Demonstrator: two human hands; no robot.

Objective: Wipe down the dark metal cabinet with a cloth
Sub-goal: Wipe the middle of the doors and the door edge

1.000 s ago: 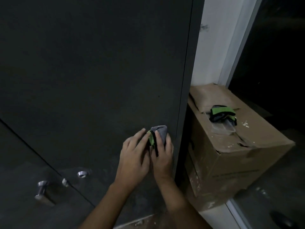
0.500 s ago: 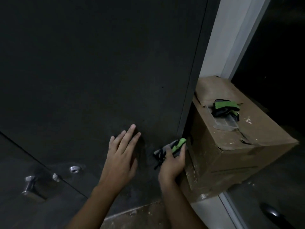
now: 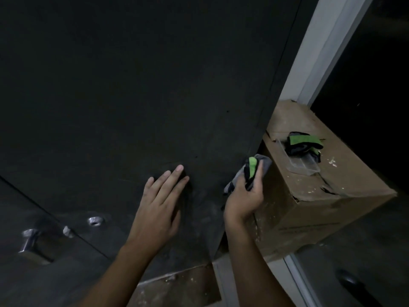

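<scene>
While the left hand (image 3: 158,209) lies flat with fingers spread against the dark metal cabinet (image 3: 132,96), which fills the left and centre of the frame, the right hand (image 3: 244,197) at lower centre-right is closed around a bunched grey, black and green cloth (image 3: 251,171) at the cabinet's right edge. Just beside it, at right, a cardboard box (image 3: 309,209) carries a similar second cloth (image 3: 303,142). Metal knobs (image 3: 28,239) show at lower left.

hands: 2 (image 3: 159,207) (image 3: 243,196) | cloths: 2 (image 3: 252,171) (image 3: 303,144) | cardboard box: 1 (image 3: 309,207) | cabinet: 1 (image 3: 132,85)
</scene>
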